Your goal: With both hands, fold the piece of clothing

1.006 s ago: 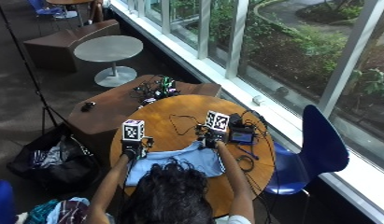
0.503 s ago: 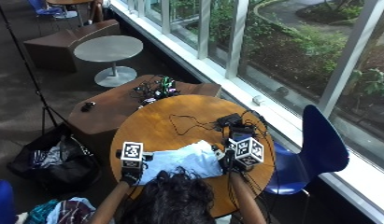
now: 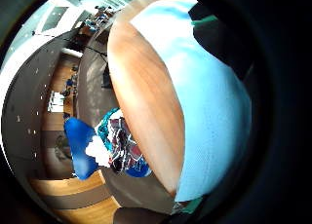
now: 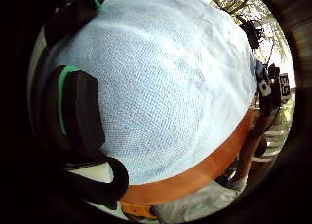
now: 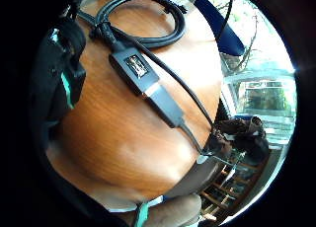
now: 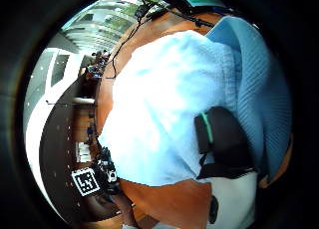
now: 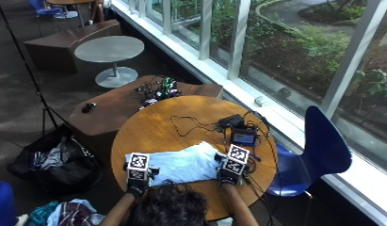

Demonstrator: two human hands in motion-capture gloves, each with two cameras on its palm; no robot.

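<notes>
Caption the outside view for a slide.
Both gloved hands hold a light blue garment flat on a round wooden table beside windows.

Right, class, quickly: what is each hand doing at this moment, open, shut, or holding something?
Left hand: holds the light blue garment, fingers curled on its near edge.
Right hand: holds the same garment at its other side.

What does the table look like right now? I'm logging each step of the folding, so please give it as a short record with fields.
surface: round wooden table
garment: light blue piece of clothing, lying on the near part of the table
left hand: at the garment's near left edge, fingers on the cloth
right hand: at the garment's right edge, fingers on the cloth
other items: black cables and a small device on the far right of the table
seat: blue chair right of the table
</notes>
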